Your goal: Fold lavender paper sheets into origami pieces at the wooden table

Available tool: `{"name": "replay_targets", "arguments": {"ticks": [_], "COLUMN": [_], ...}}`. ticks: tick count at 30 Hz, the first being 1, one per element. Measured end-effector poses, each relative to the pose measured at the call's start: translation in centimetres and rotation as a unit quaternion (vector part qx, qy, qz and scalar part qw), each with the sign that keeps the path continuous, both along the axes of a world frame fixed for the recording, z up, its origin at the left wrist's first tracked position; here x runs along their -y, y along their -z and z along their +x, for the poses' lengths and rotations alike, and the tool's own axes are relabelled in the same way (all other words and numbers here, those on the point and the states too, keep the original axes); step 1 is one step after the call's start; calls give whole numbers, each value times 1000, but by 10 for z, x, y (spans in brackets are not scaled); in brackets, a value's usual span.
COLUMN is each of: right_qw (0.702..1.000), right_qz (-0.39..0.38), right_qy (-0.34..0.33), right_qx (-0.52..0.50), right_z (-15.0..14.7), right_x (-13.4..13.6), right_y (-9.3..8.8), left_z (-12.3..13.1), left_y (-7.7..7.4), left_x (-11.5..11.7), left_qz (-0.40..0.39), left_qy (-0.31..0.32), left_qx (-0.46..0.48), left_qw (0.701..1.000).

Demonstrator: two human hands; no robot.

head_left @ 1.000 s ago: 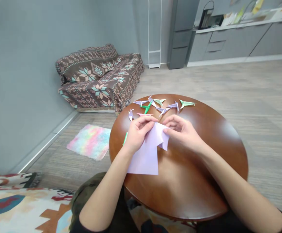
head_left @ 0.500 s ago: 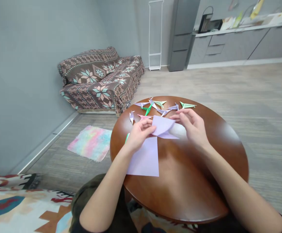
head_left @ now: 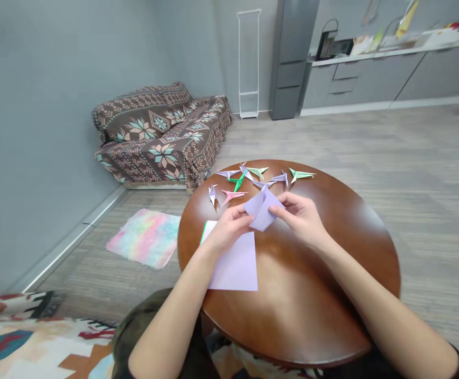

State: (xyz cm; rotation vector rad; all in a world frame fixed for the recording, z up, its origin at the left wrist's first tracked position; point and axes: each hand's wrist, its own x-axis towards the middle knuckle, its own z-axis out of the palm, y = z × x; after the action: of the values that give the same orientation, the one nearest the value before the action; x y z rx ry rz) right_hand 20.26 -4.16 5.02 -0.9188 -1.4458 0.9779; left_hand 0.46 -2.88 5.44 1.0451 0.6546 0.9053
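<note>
A partly folded sheet of purple origami paper (head_left: 261,211) is held up over the table between my two hands. My left hand (head_left: 231,226) pinches its left side, and my right hand (head_left: 298,215) grips the right side with thumb and fingers. Under my left forearm lies a flat stack of purple paper sheets (head_left: 237,266), with a white and green edge showing at its upper left. Just beyond my hands are several folded paper cranes, among them a pink one (head_left: 232,196), a dark green one (head_left: 238,182) and a light green one (head_left: 301,175).
The round brown wooden table (head_left: 312,305) stands in front of me. Beyond it are a sofa (head_left: 162,139) under a patterned cover, a pastel fluffy mat (head_left: 145,237), a white rack (head_left: 249,95), a grey fridge (head_left: 288,73) and kitchen cabinets (head_left: 371,81).
My right hand has closed on the right side of the purple paper, where its fingers were spread beside it before. The paper has turned, with a corner now pointing up.
</note>
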Motion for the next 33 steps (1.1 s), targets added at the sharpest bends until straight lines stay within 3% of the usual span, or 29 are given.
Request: {"name": "replay_targets", "arguments": {"ticks": [4, 8, 15, 21, 33], "right_qw": [998, 995, 992, 988, 988], "right_qz": [13, 22, 36, 49, 42], "right_qy": [-45, -55, -34, -8, 10], "right_qx": [39, 81, 120, 143, 151], "right_z": [-2, -4, -3, -2, -2], "right_x": [4, 5, 3, 1, 1], "right_y": [-1, 2, 6, 7, 9], "left_z": [-6, -11, -18, -20, -14], "left_y": [-6, -9, -12, -17, -6], "left_x": [-2, 0, 0, 1, -4], "left_qz": [6, 48, 58, 167, 228], "left_qy": [-71, -42, -5, 5, 3], "left_qx": [14, -33, -35, -81, -93], "left_qw": [997, 997, 998, 983, 969]}}
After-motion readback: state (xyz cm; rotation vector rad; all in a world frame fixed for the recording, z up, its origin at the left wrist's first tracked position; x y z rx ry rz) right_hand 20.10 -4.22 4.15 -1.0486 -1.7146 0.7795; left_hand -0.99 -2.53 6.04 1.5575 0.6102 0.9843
